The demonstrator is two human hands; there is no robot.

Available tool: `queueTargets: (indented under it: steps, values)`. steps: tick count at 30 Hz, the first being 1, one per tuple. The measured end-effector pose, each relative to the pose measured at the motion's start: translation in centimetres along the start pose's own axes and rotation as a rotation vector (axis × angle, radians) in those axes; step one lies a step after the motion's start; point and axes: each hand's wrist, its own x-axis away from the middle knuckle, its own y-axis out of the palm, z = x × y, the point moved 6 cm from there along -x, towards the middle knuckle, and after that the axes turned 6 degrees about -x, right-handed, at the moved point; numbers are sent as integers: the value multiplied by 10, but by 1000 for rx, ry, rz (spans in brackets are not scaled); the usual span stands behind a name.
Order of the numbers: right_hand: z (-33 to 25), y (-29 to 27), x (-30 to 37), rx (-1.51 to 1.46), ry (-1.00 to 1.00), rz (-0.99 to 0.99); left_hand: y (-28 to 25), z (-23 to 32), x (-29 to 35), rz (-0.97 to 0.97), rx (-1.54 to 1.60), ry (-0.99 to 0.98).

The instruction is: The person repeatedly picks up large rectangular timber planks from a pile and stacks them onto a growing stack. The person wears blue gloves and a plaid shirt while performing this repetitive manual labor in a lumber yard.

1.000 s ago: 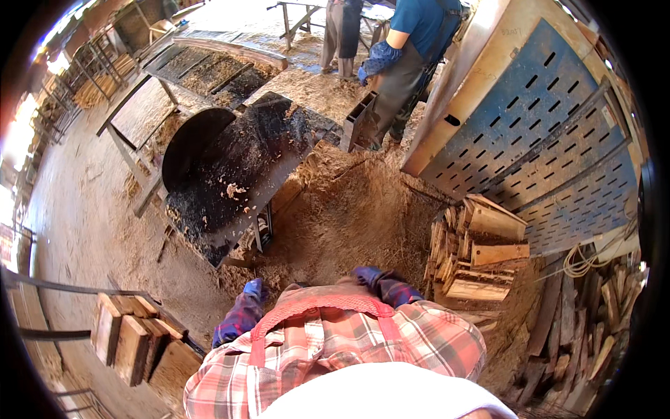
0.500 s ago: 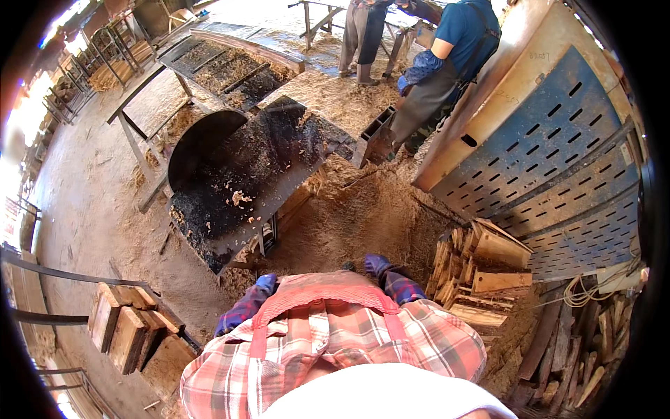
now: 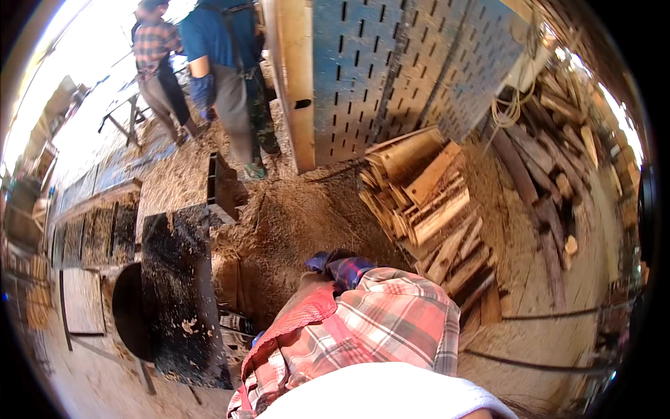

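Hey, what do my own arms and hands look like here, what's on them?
Your right hand seems covered by a blue-purple glove, though it is blurred. Next comes a dark blue and red checked sleeve cover, then a plaid shirt sleeve in coral red, white and dark lines. Of the left hand, only a small blue patch shows.

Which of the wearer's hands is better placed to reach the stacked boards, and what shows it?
Probably the right. The right hand shows in front, on the side nearer the stacked boards. The left hand is farther off, nearly hidden, toward the black panel.
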Motion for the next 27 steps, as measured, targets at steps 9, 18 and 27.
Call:
queueTargets:
  steps: [9,18,27]
  values:
    - [90,-31,27,40,22,175,-15,-9,-45,-100,-87,149]
    - [132,-38,57,32,120,202,-30,41,-85,33,5,544]
    - [113,-21,29,100,5,98,10,37,-54,-166,-91,113]
